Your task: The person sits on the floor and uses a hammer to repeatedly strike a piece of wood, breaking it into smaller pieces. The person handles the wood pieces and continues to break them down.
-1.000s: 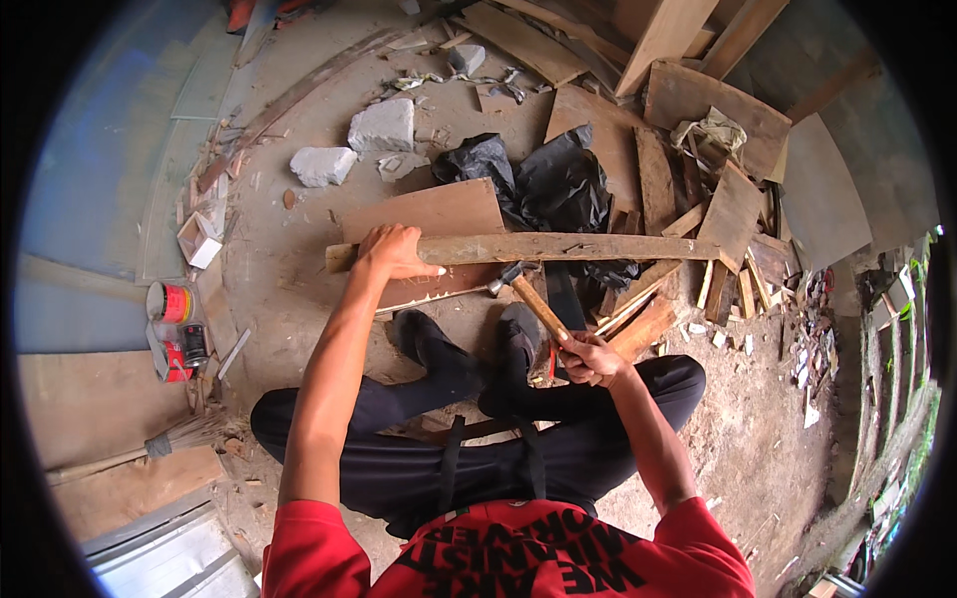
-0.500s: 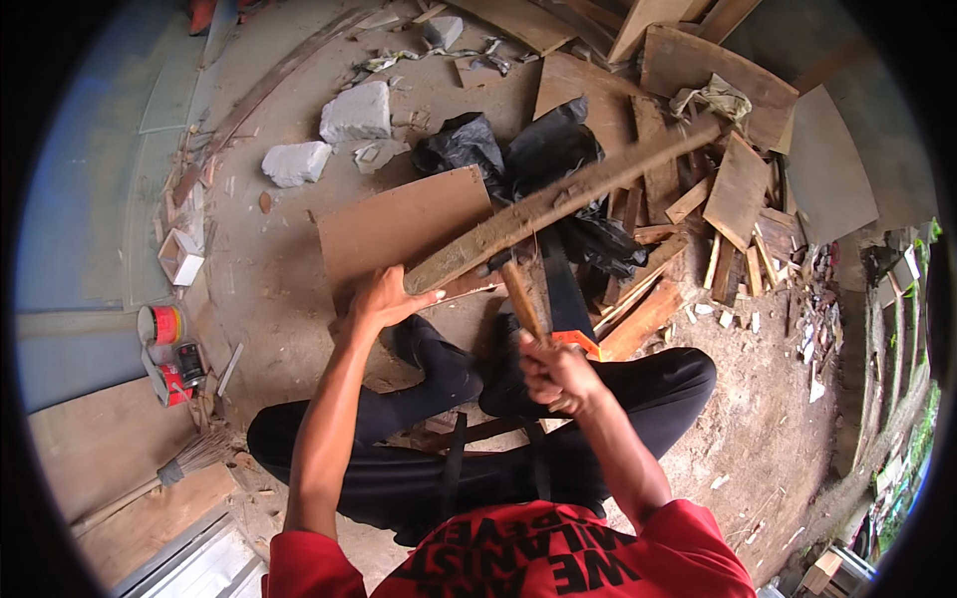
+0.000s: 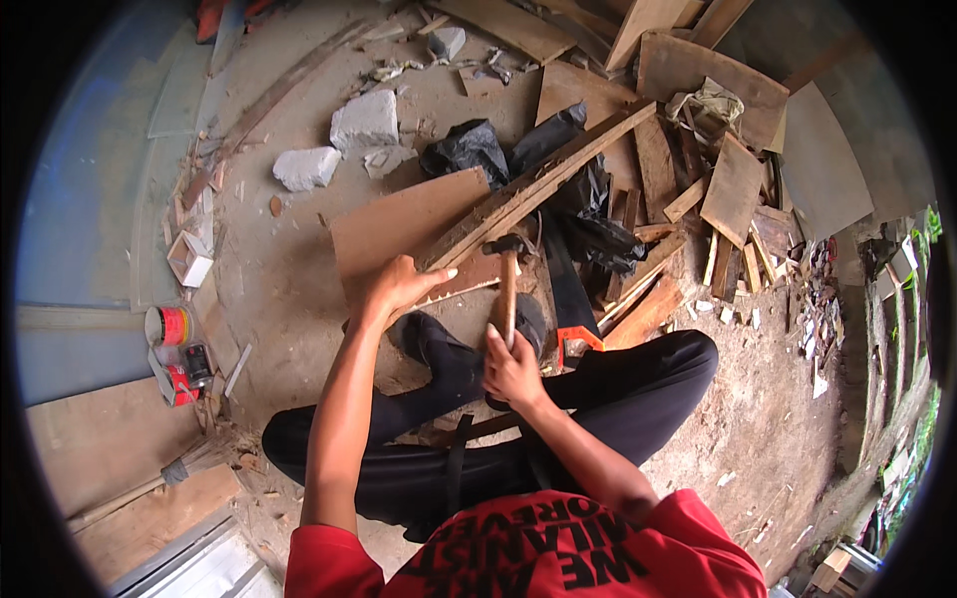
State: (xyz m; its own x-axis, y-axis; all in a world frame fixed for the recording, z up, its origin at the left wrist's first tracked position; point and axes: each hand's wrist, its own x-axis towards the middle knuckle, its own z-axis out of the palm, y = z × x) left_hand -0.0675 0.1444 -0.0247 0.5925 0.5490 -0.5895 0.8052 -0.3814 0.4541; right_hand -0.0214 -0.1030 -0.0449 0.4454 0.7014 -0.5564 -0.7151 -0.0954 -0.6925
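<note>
A long wooden plank (image 3: 558, 179) slants from my left hand toward the far right. My left hand (image 3: 392, 289) is closed around its near end, thumb along the edge. My right hand (image 3: 513, 371) grips the wooden handle of a hammer (image 3: 509, 284). The hammer's dark head lies right beside the plank's near side; whether the two touch, I cannot tell. Under the plank's near part is a brown board (image 3: 394, 224) with a ragged edge. To the right of the hammer rests a hand saw (image 3: 568, 284) with an orange handle, partly beside my leg.
Black plastic sheeting (image 3: 466, 149) lies beyond the board. Scrap wood (image 3: 733, 189) is heaped at the far right. Pale broken blocks (image 3: 365, 122) sit at the far left. Red cans (image 3: 173, 325) stand along the left side, near a small white box (image 3: 189, 258).
The plank has turned over so a narrower edge shows, and its far end has come nearer. My right hand and the hammer have moved left, the head now close to the plank.
</note>
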